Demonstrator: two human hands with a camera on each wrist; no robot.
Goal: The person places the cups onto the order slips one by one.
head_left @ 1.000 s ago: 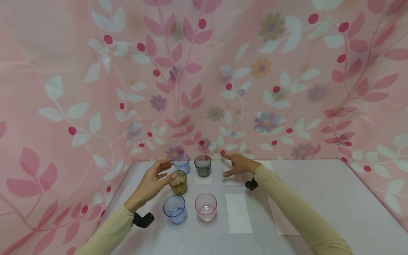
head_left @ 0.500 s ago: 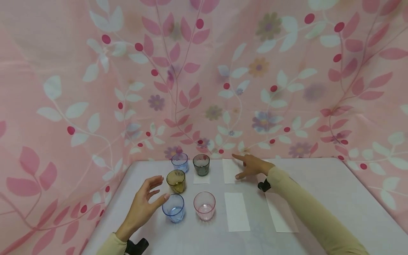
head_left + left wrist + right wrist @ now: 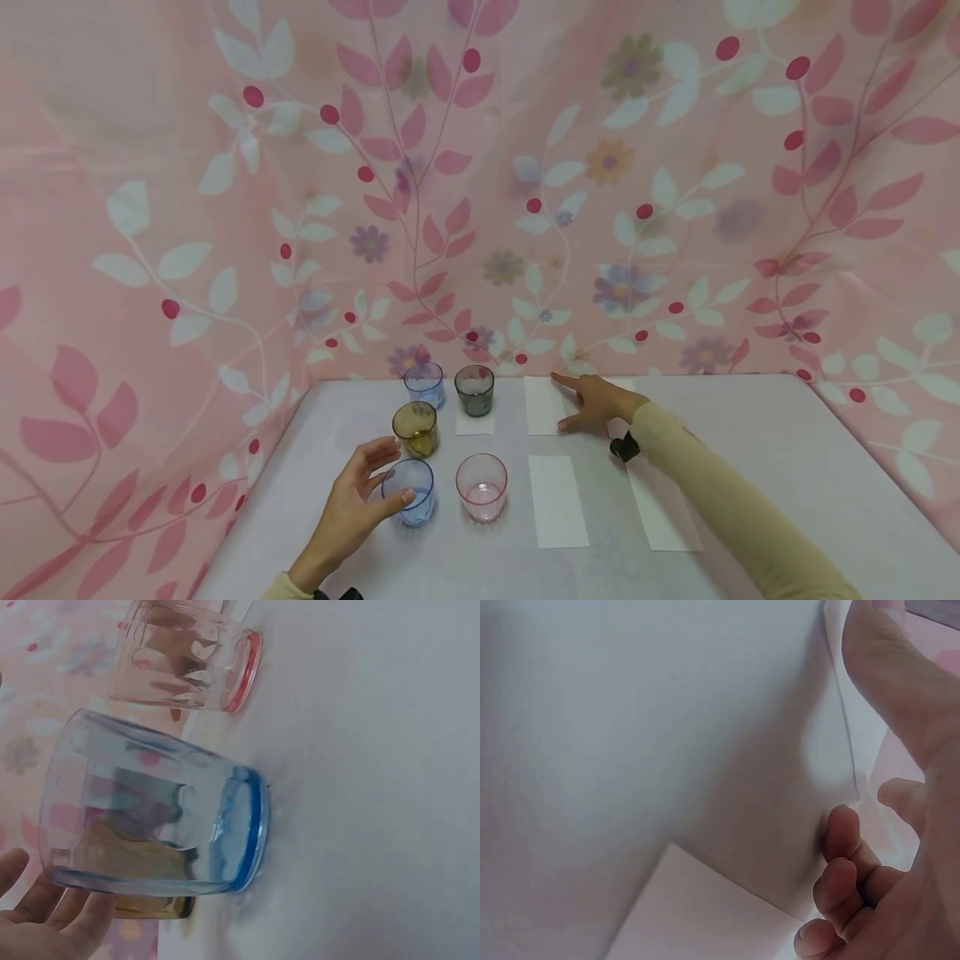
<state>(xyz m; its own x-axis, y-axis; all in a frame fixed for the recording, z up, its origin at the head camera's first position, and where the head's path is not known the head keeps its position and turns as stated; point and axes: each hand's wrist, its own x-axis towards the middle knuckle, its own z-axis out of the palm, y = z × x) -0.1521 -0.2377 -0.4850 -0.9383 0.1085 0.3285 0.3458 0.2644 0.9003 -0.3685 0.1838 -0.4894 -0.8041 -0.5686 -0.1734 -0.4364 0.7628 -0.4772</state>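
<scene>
My left hand (image 3: 351, 507) is at the near blue glass (image 3: 417, 510), thumb and fingers spread at its left side. In the left wrist view, the fingers lie beside the rim of this blue glass (image 3: 202, 817); whether they touch it I cannot tell. My right hand (image 3: 600, 402) hovers over the back right of the table, index finger stretched out, other fingers loosely bent, holding nothing. Below and left of it lies a white paper strip (image 3: 540, 408). Right of the near blue glass stands a pink glass (image 3: 483, 500); behind it, an amber glass (image 3: 415, 433).
A second blue glass (image 3: 425, 387) and a grey glass (image 3: 475, 393) stand at the back, the grey one on a white paper (image 3: 474, 426). More paper strips lie nearer: a middle strip (image 3: 558, 504) and a right strip (image 3: 663, 517). A floral curtain (image 3: 480, 208) hangs behind the table.
My left hand has drawn back from the amber glass toward me and come to the near blue glass. My right hand has shifted right, uncovering the back paper strip.
</scene>
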